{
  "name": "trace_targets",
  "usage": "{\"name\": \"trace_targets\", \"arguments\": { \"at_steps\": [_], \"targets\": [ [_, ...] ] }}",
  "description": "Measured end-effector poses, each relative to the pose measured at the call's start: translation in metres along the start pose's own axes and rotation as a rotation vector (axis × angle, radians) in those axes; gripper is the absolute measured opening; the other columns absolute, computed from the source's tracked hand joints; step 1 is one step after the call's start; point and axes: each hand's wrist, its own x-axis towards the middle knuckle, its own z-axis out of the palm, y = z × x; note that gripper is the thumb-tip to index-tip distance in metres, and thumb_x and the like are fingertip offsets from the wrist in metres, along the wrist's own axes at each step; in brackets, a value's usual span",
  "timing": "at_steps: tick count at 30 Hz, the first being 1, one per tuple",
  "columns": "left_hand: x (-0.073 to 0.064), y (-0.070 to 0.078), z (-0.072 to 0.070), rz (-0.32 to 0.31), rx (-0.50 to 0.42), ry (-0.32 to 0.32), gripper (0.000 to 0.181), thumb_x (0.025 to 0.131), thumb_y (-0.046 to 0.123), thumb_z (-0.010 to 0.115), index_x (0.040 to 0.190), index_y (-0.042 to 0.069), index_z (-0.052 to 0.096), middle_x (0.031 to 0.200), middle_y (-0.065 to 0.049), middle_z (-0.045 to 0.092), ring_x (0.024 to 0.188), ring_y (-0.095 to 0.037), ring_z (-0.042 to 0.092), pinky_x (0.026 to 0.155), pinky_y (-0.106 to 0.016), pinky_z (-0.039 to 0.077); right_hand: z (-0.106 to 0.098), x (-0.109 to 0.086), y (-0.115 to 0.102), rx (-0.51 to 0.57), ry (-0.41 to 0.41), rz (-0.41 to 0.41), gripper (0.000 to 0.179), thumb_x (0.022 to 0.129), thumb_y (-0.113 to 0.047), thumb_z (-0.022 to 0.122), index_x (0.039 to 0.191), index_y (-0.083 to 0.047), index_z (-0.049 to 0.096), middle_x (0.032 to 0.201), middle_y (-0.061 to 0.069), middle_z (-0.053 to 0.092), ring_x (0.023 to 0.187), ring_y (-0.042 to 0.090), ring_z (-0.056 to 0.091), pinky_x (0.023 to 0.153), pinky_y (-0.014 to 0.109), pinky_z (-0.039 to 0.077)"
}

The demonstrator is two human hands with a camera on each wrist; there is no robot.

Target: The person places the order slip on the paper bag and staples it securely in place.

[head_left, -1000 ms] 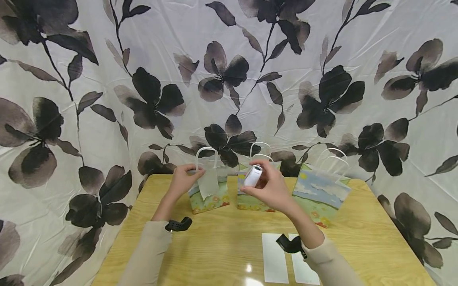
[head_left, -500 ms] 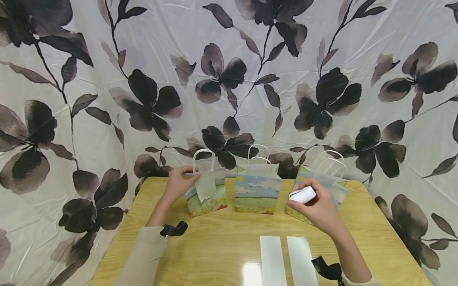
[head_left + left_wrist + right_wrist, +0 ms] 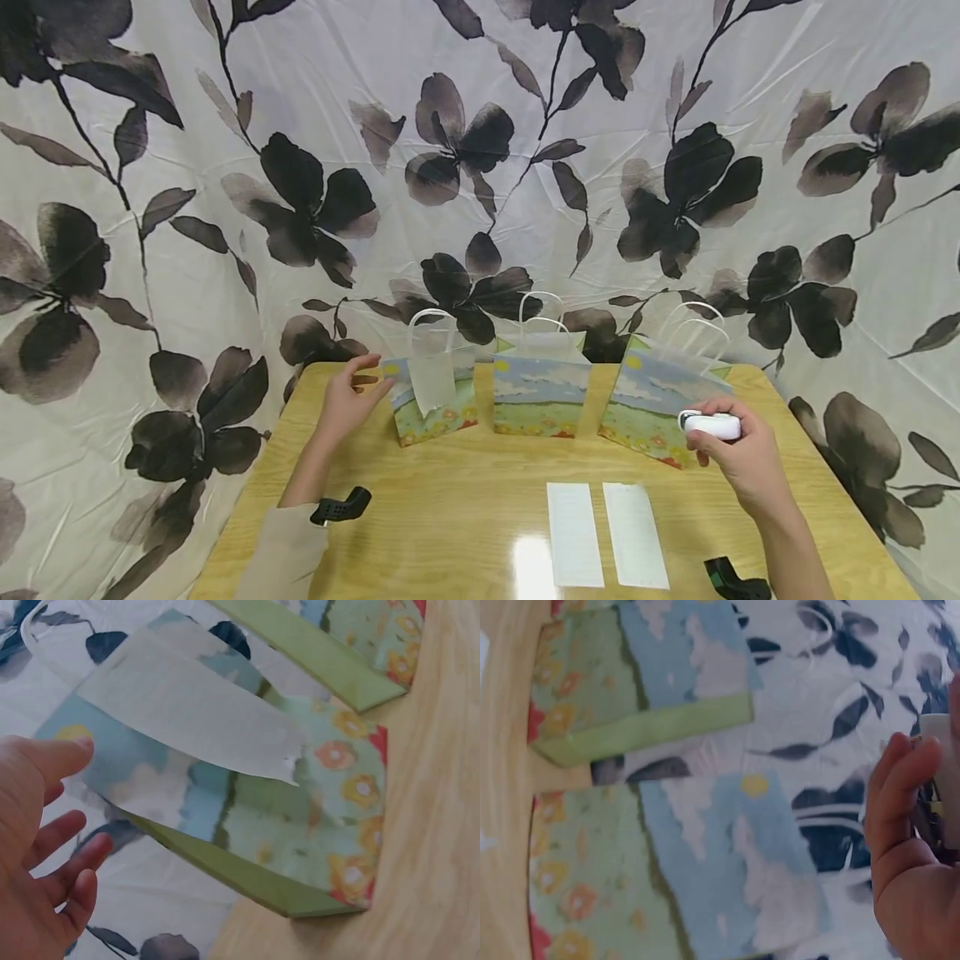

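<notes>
My left hand (image 3: 348, 400) is beside the upper left edge of the left paper gift bag (image 3: 435, 427), fingers spread and loosely bent, with nothing in its grasp. In the left wrist view the thumb reaches the bag's top corner. A white paper strip (image 3: 195, 705) hangs down the front of this bag from its top, its lower end ragged. At the right, my right hand (image 3: 753, 462) holds a small white stapler (image 3: 714, 427) between thumb and fingers, in front of the right gift bag (image 3: 648, 408). The right wrist view cuts off part of the stapler.
A middle gift bag (image 3: 540, 400) stands between the other two, all with white handles. Two white paper strips (image 3: 575, 533) lie side by side on the wooden table (image 3: 435, 517) near its front. A floral cloth (image 3: 525, 208) hangs behind.
My right hand has carried the stapler from the middle bag rightward, past the right bag's front. The left hand has let go of the left bag's top and drawn back left.
</notes>
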Motion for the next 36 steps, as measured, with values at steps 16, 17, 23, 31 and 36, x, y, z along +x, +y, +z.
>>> {"name": "trace_targets", "arguments": {
  "at_steps": [16,17,23,31,36],
  "targets": [
    [-0.052,-0.034,0.014,-0.208,-0.056,-0.101,0.043,0.098,0.018,0.062,0.136,0.002,0.05,0.127,-0.021,0.055,0.107,-0.038,0.059,0.082,-0.036,0.053,-0.056,-0.041,0.049,-0.286,0.261,0.268,0.02,0.089,-0.006,0.072,0.104,-0.003,0.058,0.086,-0.013,0.063,0.069,0.007,0.064,0.053,0.024,0.05],
    [-0.055,-0.036,0.015,-0.217,-0.057,-0.11,0.04,0.098,0.016,0.061,0.134,0.002,0.052,0.126,-0.021,0.055,0.107,-0.037,0.06,0.082,-0.036,0.053,-0.059,-0.042,0.052,-0.347,0.275,0.29,0.023,0.089,-0.009,0.072,0.106,-0.001,0.058,0.085,-0.014,0.063,0.068,0.007,0.063,0.053,0.026,0.051],
    [-0.079,-0.046,0.025,-0.287,-0.096,-0.135,0.031,0.098,0.015,0.062,0.125,0.002,0.061,0.118,-0.017,0.06,0.098,-0.032,0.062,0.073,-0.032,0.052,-0.074,-0.051,0.065,-0.65,0.305,0.458,0.049,0.09,-0.033,0.072,0.117,0.004,0.054,0.103,0.012,0.06,0.073,0.009,0.056,0.056,0.031,0.052],
    [-0.113,-0.061,0.035,-0.267,-0.11,-0.175,0.024,0.097,0.015,0.063,0.116,0.001,0.066,0.108,-0.013,0.066,0.09,-0.024,0.065,0.074,-0.028,0.051,-0.094,-0.065,0.089,-0.899,0.307,0.448,0.05,0.089,-0.039,0.07,0.11,0.005,0.058,0.105,0.029,0.061,0.081,0.034,0.058,0.058,0.034,0.042],
    [-0.133,-0.062,0.028,-0.313,-0.096,-0.141,0.018,0.096,0.01,0.063,0.111,0.002,0.068,0.103,-0.009,0.068,0.09,-0.019,0.065,0.076,-0.026,0.051,-0.096,-0.068,0.103,-0.915,0.33,0.419,0.047,0.087,-0.035,0.073,0.106,0.006,0.06,0.099,0.028,0.064,0.087,0.041,0.058,0.066,0.042,0.042]
  ]
}}
